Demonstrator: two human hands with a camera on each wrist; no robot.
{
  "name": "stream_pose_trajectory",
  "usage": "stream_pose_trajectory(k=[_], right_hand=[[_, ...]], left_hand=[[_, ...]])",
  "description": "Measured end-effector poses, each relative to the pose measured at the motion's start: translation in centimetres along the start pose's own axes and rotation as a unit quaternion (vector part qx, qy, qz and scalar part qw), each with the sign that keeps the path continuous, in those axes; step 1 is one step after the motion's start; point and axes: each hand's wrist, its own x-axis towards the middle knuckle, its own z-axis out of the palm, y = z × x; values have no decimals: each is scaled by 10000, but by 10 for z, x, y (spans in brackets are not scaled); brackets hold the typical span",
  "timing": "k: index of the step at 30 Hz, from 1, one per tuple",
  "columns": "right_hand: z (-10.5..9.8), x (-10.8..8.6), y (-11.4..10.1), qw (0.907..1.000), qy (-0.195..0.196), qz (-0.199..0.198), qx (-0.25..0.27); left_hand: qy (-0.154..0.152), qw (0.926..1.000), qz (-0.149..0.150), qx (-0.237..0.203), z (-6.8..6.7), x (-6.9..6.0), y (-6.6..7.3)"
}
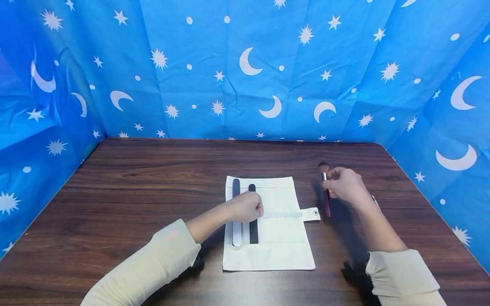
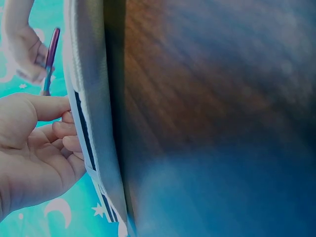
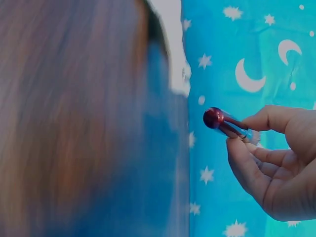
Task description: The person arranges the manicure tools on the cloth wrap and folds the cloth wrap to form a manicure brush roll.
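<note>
A white fabric tool roll (image 1: 283,255) lies unfolded on the table, with a band of loops across its middle. Two flat, nail-file-like sticks lie in it: a grey one (image 1: 237,233) with rounded ends and a black one (image 1: 253,233). My left hand (image 1: 243,207) rests over the black stick, its thumb and fingers pinching at the band; the fingertips are partly hidden. To the right of the roll, my right hand (image 1: 346,185) pinches a makeup brush (image 3: 224,123) between thumb and fingers. The brush has a dark red handle, a silver collar and brown bristles pointing away from me.
A tab with a metal snap (image 1: 315,213) sticks out from the roll's right side. Behind my right wrist lies a thin, light item (image 1: 376,202), mostly hidden. The brown wooden table (image 1: 153,182) is bordered by a blue cloth (image 1: 214,76) with moons and stars.
</note>
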Motion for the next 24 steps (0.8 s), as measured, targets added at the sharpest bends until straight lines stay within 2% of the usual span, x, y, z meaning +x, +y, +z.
stream_pose_trajectory(k=[5,12,20,24], right_hand=[[17,4,-23,9984,162,-102,529],[50,11,-53,9915,251,-171,1262],[83,11,-80,9790,-430,37,1991],[90,12,-82,9763,-654,116,2060]], left_hand=[[-1,10000,-49,27,0,1,-1],[17,10000,-20,38,-1,0,0],[42,9999,66,96,-3,0,1],[-4,10000,36,12,-4,0,2]])
